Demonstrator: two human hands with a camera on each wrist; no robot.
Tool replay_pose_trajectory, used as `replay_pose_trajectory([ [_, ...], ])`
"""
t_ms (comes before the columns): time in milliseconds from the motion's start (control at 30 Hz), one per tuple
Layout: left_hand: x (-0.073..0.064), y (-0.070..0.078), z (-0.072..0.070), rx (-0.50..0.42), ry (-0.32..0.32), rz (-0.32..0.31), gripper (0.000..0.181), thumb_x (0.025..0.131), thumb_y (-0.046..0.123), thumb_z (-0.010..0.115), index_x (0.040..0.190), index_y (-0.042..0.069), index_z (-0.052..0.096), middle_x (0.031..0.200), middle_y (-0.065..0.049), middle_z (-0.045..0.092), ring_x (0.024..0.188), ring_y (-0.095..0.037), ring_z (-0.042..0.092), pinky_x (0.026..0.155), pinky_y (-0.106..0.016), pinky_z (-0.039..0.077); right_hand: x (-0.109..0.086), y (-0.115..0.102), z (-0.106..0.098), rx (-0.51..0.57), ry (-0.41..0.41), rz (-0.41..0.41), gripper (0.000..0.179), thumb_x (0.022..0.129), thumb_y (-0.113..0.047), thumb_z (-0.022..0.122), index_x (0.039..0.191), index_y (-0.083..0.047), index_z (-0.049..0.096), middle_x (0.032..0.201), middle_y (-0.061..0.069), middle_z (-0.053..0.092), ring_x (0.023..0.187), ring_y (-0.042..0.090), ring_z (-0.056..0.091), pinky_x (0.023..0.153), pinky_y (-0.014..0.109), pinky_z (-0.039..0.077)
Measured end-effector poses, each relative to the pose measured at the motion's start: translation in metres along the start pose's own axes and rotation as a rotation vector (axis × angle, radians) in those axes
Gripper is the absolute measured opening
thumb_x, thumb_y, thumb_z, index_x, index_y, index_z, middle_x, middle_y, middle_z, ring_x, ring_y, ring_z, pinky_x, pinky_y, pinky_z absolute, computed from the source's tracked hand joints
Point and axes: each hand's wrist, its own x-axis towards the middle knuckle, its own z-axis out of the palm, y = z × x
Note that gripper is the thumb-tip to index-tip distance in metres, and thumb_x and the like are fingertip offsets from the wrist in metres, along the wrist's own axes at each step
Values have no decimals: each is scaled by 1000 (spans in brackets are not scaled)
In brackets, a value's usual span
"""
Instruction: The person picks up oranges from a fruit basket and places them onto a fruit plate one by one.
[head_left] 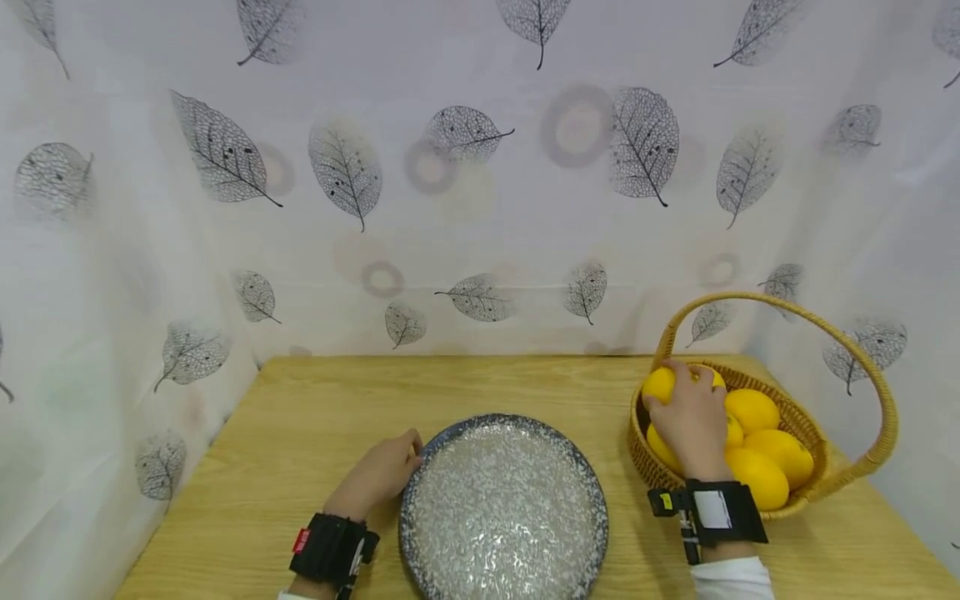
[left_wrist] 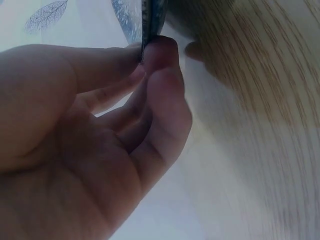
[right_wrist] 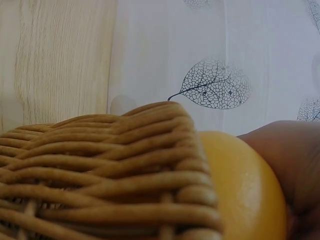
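Note:
A round speckled plate (head_left: 510,508) with a dark rim lies on the wooden table at the front middle. My left hand (head_left: 381,473) is at its left edge; in the left wrist view, the thumb and fingertips (left_wrist: 162,52) pinch the plate's rim (left_wrist: 152,20). Inside a wicker basket (head_left: 806,417) at the right, my right hand (head_left: 692,417) grips a yellow lemon (head_left: 659,384), its fingers curled over the top. The right wrist view has a lemon (right_wrist: 245,185) between the basket wall (right_wrist: 110,170) and the hand, whose fingertips are hidden there.
Several more lemons (head_left: 780,457) fill the basket. Its tall arched handle (head_left: 888,412) rises over the right side. Behind the wooden table (head_left: 330,392) hangs a pale sheet (head_left: 480,233) printed with grey leaves, closing off the back and both sides.

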Motion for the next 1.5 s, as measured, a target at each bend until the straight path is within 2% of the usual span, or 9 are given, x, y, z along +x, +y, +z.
replay_pose_trajectory([
  [233, 0, -2, 1, 14, 4, 6, 12, 94, 9, 59, 104, 4, 61, 83, -11, 69, 63, -14, 52, 55, -30, 43, -3, -1, 1, 21, 7, 25, 58, 85, -19, 66, 136, 2, 48, 134, 43, 34, 107, 61, 34, 80, 68, 37],
  [500, 3, 0, -1, 18, 8, -41, 15, 94, 11, 59, 107, 3, 62, 83, -11, 69, 63, -15, 52, 56, -30, 43, 2, -5, -1, 4, 2, 39, 71, 86, -21, 67, 145, 4, 37, 137, 44, 30, 110, 61, 33, 78, 70, 40],
  [733, 6, 1, -3, 1, -4, -71, 16, 95, 12, 58, 107, 4, 62, 76, -7, 64, 60, -15, 49, 53, -28, 39, 4, -8, -4, 31, 37, 57, 70, 87, -22, 66, 145, 3, 37, 141, 43, 27, 117, 60, 30, 82, 72, 40],
  [900, 5, 0, -2, -10, -10, -83, 16, 94, 13, 58, 107, 5, 62, 73, -5, 60, 58, -15, 48, 51, -27, 37, 4, -17, -3, 114, 131, 30, 68, 87, -21, 67, 144, 2, 38, 142, 39, 28, 120, 57, 30, 89, 72, 35],
  [1000, 4, -1, -2, -3, -9, -85, 15, 94, 13, 58, 107, 5, 62, 71, -5, 59, 57, -15, 48, 51, -27, 37, 2, -27, -2, 215, 178, 14, 68, 86, -22, 69, 143, 1, 39, 141, 38, 28, 120, 54, 32, 92, 71, 35],
  [1067, 4, 0, -2, -7, -11, -87, 16, 95, 13, 58, 107, 5, 62, 70, -4, 58, 57, -14, 47, 51, -26, 37, 1, -35, 0, 289, 181, 13, 70, 86, -26, 69, 142, 2, 38, 139, 37, 29, 118, 51, 36, 93, 69, 37],
  [1200, 3, 2, -4, -13, -10, -92, 15, 95, 12, 58, 107, 4, 62, 70, -4, 57, 57, -15, 47, 51, -26, 37, 1, -51, 11, 426, 103, 16, 75, 84, -32, 71, 138, 6, 35, 135, 34, 37, 111, 44, 43, 90, 62, 42],
  [1333, 1, 4, -6, -7, -8, -83, 15, 95, 11, 58, 107, 4, 61, 70, -5, 58, 58, -15, 47, 51, -27, 37, -2, -64, 30, 445, -59, 1, 79, 83, -39, 71, 139, 4, 36, 132, 32, 39, 106, 40, 46, 86, 55, 44],
  [1500, 1, 3, -4, -2, 3, -68, 14, 94, 11, 59, 105, 5, 62, 72, -6, 60, 58, -15, 48, 52, -28, 38, -13, -87, 54, 435, -218, -89, 77, 80, -37, 74, 140, -1, 42, 129, 27, 36, 107, 40, 49, 89, 58, 48],
])
